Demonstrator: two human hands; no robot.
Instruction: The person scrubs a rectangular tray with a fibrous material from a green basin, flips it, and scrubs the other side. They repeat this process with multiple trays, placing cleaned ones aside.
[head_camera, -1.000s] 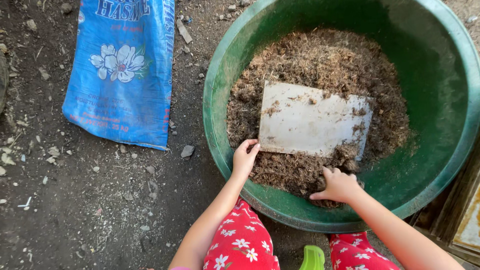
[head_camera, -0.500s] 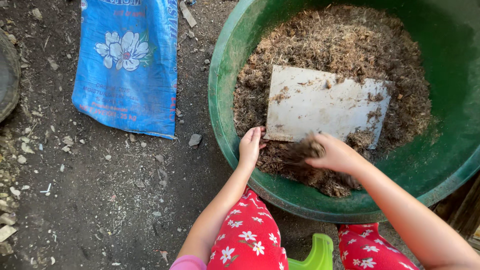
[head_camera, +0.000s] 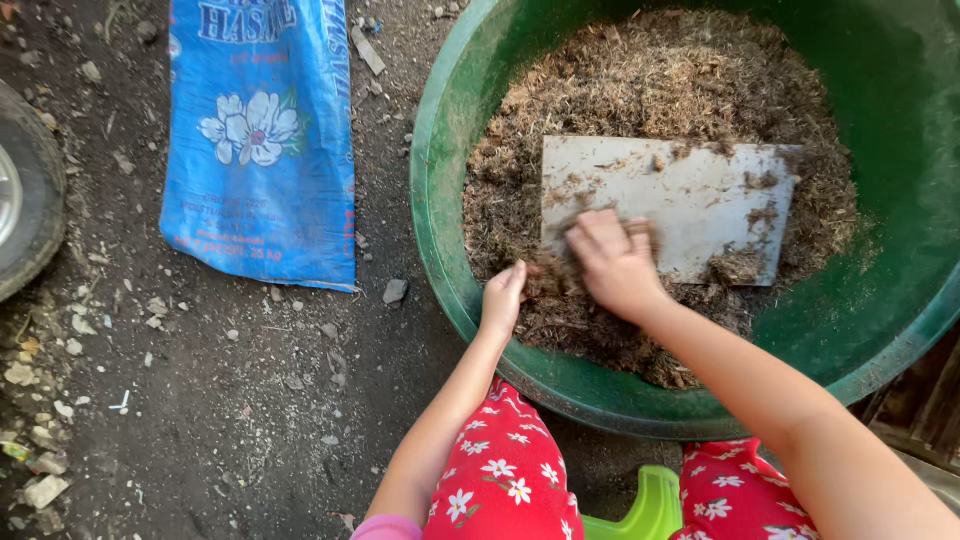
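Bare dirt ground (head_camera: 230, 400) strewn with pebbles fills the left of the frame, with a blue sack (head_camera: 262, 140) at upper left. At right, a green basin (head_camera: 440, 210) holds brown fibrous mulch (head_camera: 650, 80), where a pale flat board (head_camera: 670, 205) lies with its long axis running left to right. The right hand (head_camera: 615, 262) is closed on a clump of mulch at the board's lower left corner; the left hand (head_camera: 502, 298) rests loosely open at the basin's near edge.

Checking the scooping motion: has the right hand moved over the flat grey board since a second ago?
Yes. The right hand has moved up from the brown mulch below the flat grey board onto the board's lower left corner.
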